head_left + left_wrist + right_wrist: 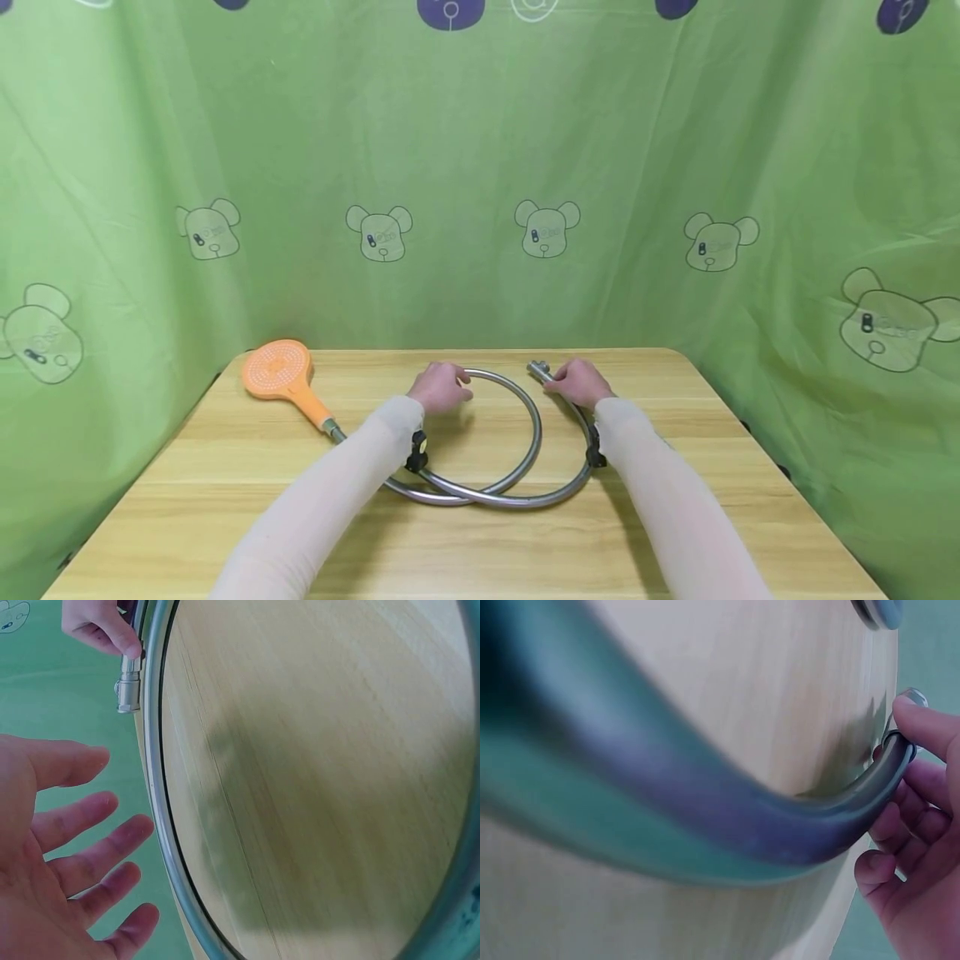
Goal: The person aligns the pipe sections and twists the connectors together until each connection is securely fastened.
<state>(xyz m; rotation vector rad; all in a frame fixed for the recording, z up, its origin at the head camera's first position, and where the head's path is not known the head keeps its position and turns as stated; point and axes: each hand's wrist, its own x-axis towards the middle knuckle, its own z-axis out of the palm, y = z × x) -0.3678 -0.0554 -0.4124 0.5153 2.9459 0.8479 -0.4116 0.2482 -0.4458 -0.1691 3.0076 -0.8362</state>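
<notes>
An orange shower head (pixel 277 369) lies face up at the table's back left, joined to a silver shower hose (pixel 537 433) that loops across the middle and crosses itself toward the front. My right hand (pixel 580 383) pinches the hose's far end between thumb and fingers, just behind its metal connector (pixel 538 367). In the right wrist view the hose (pixel 780 825) curves up into that grip. My left hand (pixel 441 387) hovers beside the back of the loop. The left wrist view shows its fingers (pixel 97 855) spread and loosely bent, holding nothing.
The wooden table (pixel 720 467) has its back edge just behind both hands. A green curtain (pixel 465 283) with bear prints hangs behind it and along both sides. Each wrist carries a small black camera, the left one (pixel 417 452) close over the hose.
</notes>
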